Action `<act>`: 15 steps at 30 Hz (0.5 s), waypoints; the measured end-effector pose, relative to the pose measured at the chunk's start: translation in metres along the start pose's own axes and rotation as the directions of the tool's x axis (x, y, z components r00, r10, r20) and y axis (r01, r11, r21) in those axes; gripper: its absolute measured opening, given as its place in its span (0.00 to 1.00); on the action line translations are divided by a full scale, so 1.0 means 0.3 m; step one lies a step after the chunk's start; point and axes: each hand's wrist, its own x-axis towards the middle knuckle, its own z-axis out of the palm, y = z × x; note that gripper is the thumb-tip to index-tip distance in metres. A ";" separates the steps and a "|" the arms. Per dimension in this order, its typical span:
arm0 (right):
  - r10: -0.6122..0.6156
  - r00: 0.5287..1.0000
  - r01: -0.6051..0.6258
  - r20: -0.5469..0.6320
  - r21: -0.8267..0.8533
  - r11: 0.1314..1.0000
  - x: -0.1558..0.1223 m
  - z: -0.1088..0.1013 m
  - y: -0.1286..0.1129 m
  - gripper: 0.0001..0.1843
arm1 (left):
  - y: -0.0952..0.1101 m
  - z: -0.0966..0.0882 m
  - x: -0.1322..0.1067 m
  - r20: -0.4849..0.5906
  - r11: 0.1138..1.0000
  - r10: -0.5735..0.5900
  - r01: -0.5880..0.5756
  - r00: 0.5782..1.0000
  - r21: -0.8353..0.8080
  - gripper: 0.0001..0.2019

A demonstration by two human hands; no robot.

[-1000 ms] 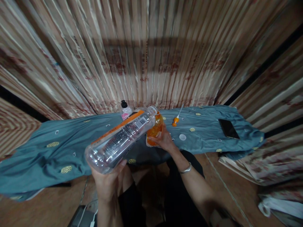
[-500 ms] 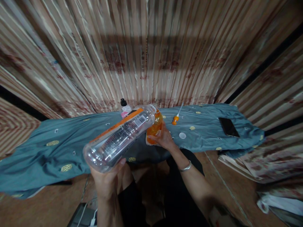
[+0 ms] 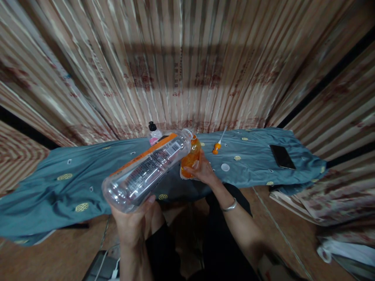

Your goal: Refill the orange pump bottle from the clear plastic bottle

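My left hand [image 3: 131, 218] is closed round the base of a large clear plastic bottle [image 3: 146, 171] with an orange-edged label. The bottle is tilted, its open mouth lowered to the right against the neck of an orange bottle [image 3: 191, 158]. My right hand [image 3: 202, 169] wraps round that orange bottle and keeps it roughly upright. Whether liquid runs between the two mouths I cannot tell. An orange pump top [image 3: 216, 147] with a clear dip tube lies on the cloth to the right. A white round cap [image 3: 225, 167] rests nearer to me.
A teal patterned cloth [image 3: 88, 164] covers the long narrow surface. Behind the large bottle stands a small clear-and-pink bottle [image 3: 154, 134] with a black cap. A black phone [image 3: 282, 157] lies at the right. Striped curtains [image 3: 187, 70] hang close behind, and a cabled dark device [image 3: 101, 265] sits low left.
Hardly anything differs: both hands and both bottles hold the same pose, with the whole view shifted very slightly.
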 end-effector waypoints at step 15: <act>-0.001 1.000 0.002 0.010 -0.012 1.000 0.003 0.003 0.011 0.54 | 0.003 -0.001 -0.002 -0.015 1.000 -0.029 0.028 0.999 -0.014 0.54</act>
